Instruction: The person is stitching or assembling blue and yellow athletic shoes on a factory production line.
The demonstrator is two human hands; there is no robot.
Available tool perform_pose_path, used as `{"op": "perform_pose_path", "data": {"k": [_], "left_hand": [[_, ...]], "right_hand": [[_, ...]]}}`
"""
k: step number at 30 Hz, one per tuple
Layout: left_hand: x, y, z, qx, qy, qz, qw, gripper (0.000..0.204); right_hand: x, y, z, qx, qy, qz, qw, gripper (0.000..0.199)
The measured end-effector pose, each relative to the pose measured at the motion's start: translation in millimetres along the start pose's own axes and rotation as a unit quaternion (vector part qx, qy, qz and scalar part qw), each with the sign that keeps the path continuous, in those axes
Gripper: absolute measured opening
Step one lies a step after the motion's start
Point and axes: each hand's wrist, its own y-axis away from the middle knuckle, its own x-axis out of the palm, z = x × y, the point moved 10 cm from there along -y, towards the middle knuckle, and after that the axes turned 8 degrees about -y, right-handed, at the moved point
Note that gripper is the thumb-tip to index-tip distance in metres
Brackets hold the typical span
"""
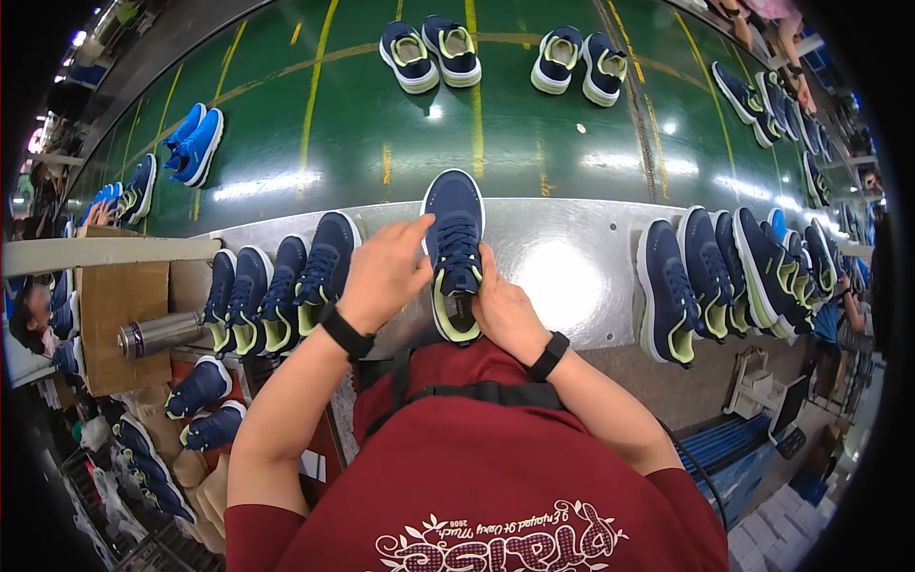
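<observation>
A navy sneaker [455, 205] with a white sole and lime lining stands in front of me, toe pointing away. Its front rests over the metal ledge [562, 238] and its heel reaches my waist. My right hand [507, 310] is closed on the shoe's right side by the collar, thumb along the lace edge. On the other side, my left hand [386, 272] has bent fingers against the upper near the toe, its thumb by the laces. Both palms face the shoe, and its underside is hidden.
Navy sneakers [324, 257] stand in a row at left; another row of sneakers [667, 286] stands at right. Beyond the ledge, a green conveyor belt [362, 124] carries pairs, including blue sneakers [198, 148]. A metal flask [162, 334] lies beside a cardboard box [119, 296]. Other people work at both sides.
</observation>
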Motion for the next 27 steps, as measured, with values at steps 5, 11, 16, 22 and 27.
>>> {"op": "perform_pose_path", "data": {"k": [5,11,16,22,27], "left_hand": [[14,25,-13,0.026,0.067,0.034,0.997,0.057],[34,48,-8,-0.024,0.153,-0.03,0.987,0.055],[51,44,28,-0.15,0.345,-0.009,0.927,0.028],[37,24,19,-0.078,0.196,0.038,0.977,0.021],[27,21,-11,-0.003,0.017,-0.072,0.997,0.022]], "right_hand": [[-2,3,-4,0.006,-0.05,0.004,0.999,0.078],[-1,-2,-1,-0.012,-0.057,0.012,0.998,0.078],[-1,0,-7,0.027,-0.073,0.028,0.997,0.078],[-1,0,0,-0.011,-0.055,0.003,0.998,0.078],[2,3,-5,0.01,-0.045,0.01,0.999,0.077]]}}
